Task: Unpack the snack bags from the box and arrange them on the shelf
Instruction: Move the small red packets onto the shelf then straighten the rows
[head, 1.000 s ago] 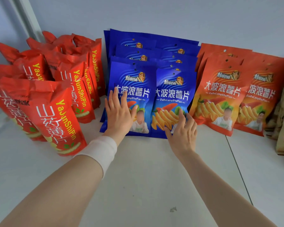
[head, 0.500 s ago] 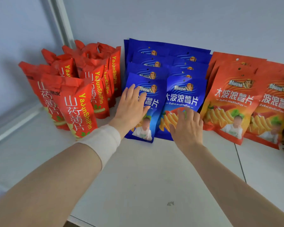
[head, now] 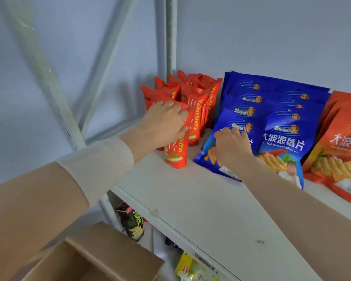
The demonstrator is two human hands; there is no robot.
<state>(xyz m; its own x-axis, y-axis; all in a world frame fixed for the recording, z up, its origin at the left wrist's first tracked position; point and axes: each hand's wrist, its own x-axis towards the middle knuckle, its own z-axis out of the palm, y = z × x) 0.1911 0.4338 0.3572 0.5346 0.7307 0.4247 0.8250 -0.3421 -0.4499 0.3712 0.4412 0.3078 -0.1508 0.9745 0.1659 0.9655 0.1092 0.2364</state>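
On the white shelf (head: 211, 211) a cluster of upright red snack bags (head: 199, 94) stands at the back left. My left hand (head: 162, 124) grips the top of the front red bag (head: 175, 157), fingers over its upper edge. To the right lie rows of leaning blue snack bags (head: 280, 96). My right hand (head: 231, 147) sits on the front-left blue bag (head: 239, 124) with curled fingers pinching its face; that bag is skewed to the left. The open cardboard box (head: 109, 250) is at the bottom left, below the shelf edge.
Orange snack bags (head: 336, 151) lean at the right edge. A grey shelf post (head: 168, 37) and diagonal braces rise behind the red bags. On the shelf below, a dark green bag (head: 133, 222) and a yellow bag (head: 186, 266) show.
My view has swung left and down, so the box now shows. My left hand moved from the blue bag to the front red bag. My right hand shifted onto the front-left blue bag.
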